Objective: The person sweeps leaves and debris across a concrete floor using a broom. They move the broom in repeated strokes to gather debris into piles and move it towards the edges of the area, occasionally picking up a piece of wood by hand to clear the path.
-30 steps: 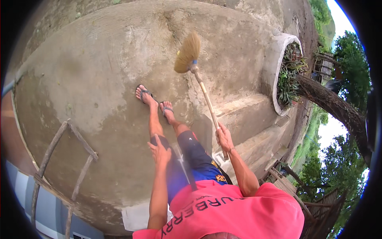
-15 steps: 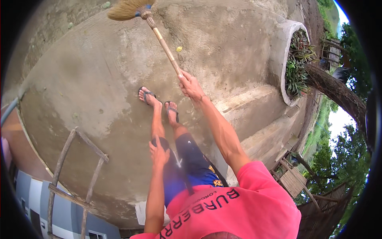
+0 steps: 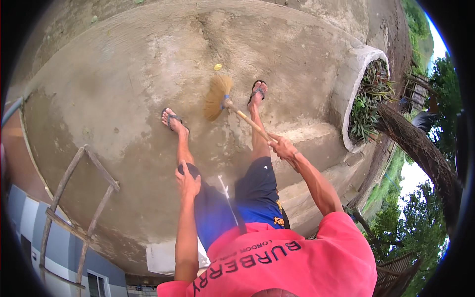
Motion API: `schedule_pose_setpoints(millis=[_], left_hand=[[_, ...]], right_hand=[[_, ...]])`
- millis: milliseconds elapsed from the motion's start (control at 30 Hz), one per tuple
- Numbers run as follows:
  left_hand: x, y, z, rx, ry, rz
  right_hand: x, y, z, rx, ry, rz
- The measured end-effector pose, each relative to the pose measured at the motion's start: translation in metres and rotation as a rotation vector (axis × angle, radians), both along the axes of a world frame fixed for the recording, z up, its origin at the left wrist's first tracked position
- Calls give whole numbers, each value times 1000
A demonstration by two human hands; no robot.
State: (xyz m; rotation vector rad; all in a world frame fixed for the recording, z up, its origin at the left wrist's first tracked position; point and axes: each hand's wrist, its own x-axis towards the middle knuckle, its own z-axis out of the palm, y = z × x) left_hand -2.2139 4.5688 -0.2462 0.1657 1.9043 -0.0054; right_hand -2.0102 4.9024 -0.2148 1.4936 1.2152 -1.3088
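My right hand [image 3: 283,148] grips the wooden handle of a soft straw broom [image 3: 217,98]. The fan of tan bristles touches or hovers just above the wet-looking concrete ground [image 3: 143,64], between my sandalled feet. A blue band binds the bristles near the handle. Just beyond them lies a small yellow leaf [image 3: 217,67]. My left hand [image 3: 189,182] rests on my left knee, fingers apart, holding nothing.
On the right stands a rounded concrete planter [image 3: 341,94] with leafy plants, beside a leaning tree trunk [image 3: 415,138] and a concrete step [image 3: 302,133]. A rough wooden frame [image 3: 64,190] is at the left. A white block [image 3: 161,257] sits behind my left arm.
The broom head has swung from far ahead back toward my feet. My right foot has stepped forward and right, and my right hand has moved right and nearer. My left hand stays on the knee.
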Motion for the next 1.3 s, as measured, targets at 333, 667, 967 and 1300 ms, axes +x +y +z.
schedule_pose_setpoints(millis=[333,667,967,1300], left_hand=[[132,111,19,-170,25,115],[184,203,55,189,-83,309],[242,224,38,62,-106,337],[245,213,20,93,-29,559]], right_hand=[[-9,139,-76,287,626,134],[123,235,-40,8,269,719],[-19,234,-63,199,301,349],[-16,250,-86,273,555,738]])
